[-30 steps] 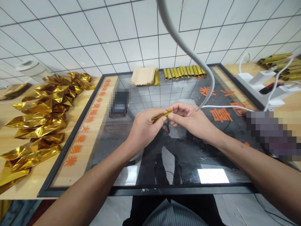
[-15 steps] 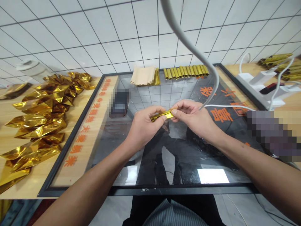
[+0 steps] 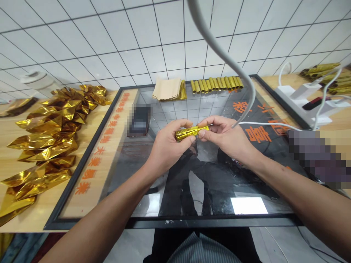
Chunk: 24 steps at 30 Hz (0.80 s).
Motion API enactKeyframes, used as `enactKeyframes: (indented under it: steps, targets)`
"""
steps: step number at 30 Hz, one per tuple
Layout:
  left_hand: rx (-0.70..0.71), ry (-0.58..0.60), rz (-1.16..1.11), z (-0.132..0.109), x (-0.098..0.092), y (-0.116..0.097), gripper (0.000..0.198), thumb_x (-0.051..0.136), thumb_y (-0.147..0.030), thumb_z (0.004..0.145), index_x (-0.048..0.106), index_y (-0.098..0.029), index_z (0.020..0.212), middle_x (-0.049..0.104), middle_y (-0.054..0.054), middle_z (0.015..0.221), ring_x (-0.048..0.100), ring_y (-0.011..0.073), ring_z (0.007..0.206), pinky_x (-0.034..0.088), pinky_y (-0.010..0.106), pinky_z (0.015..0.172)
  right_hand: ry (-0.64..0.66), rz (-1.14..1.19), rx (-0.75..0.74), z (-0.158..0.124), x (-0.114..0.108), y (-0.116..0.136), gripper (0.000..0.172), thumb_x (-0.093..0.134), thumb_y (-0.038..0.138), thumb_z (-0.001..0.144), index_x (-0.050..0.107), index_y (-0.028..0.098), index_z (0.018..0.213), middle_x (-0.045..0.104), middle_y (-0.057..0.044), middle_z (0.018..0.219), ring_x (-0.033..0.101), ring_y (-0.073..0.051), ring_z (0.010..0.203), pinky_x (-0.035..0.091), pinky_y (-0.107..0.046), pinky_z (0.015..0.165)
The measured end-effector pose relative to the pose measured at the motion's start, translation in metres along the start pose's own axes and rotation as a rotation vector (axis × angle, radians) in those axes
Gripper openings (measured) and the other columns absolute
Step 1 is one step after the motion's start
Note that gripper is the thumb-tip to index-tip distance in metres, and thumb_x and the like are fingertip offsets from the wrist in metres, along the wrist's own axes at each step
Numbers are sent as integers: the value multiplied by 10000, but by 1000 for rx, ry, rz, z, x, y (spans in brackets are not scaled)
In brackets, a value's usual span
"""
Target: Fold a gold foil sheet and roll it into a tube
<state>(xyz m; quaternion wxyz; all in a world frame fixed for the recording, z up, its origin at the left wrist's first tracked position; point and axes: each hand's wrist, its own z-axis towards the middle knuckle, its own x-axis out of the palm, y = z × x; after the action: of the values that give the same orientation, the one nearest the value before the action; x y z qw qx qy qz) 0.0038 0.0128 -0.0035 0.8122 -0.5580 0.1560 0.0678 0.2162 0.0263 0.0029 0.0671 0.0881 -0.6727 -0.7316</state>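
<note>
Between my two hands, above the middle of the dark glass board (image 3: 175, 197), is a rolled gold foil paper tube (image 3: 188, 133). My left hand (image 3: 171, 142) grips its left end, thumb below and fingers above. Its right end is pinched by my right hand (image 3: 219, 133), with the thumb on the near side. A seam runs along the tube's length. At the board's far edge lie a row of similar gold rolls (image 3: 216, 84) and a stack of tan paper sheets (image 3: 166, 88) with gold showing at its side.
Folded gold foil pieces (image 3: 46, 142) are heaped on the wooden table at left. A phone (image 3: 138, 120) lies on the board. To the right are a white power strip (image 3: 297, 102) with cables, a blurred dark item (image 3: 318, 155) and more gold rolls (image 3: 320, 69). A grey flexible arm (image 3: 219, 45) hangs in front.
The tube has turned in my fingers and more of its gold side shows. My right thumb has shifted slightly down along it; both hands stay in about the same place.
</note>
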Motion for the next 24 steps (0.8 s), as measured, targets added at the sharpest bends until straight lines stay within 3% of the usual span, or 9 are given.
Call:
enactKeyframes:
  steps: [6, 13, 19, 24]
  targets:
    - [78, -28, 76, 1, -2, 6, 252, 739, -192, 878, 755, -241, 1125, 762, 42, 1087, 730, 220, 1013, 597, 365, 920, -5, -10, -4, 2, -2, -2, 379, 941, 433, 775, 751, 220, 1025, 762, -28, 855, 691, -176, 708, 562, -313, 628]
    - [-81, -55, -142, 1, 0, -4, 283, 778, -258, 857, 735, -202, 1131, 749, 37, 1006, 707, 180, 867, 617, 306, 732, -8, -21, -8, 1, -2, -2, 328, 909, 383, 799, 747, 223, 1034, 712, -3, 758, 650, -170, 677, 531, -306, 591]
    - [-182, -49, -312, 2, 0, -13, 282, 798, -225, 831, 727, -185, 1101, 690, -11, 818, 662, 129, 728, 613, 258, 657, 9, -35, -48, -3, 4, 3, 329, 908, 333, 788, 747, 252, 1064, 750, -35, 975, 710, -220, 878, 580, -334, 665]
    - [-197, -70, -368, 5, 1, -16, 362, 831, -228, 781, 711, -184, 1119, 710, 14, 942, 693, 137, 799, 628, 251, 665, 1, -59, -71, -3, 5, 1, 323, 884, 344, 820, 738, 231, 1085, 772, -45, 1023, 731, -237, 939, 609, -389, 794]
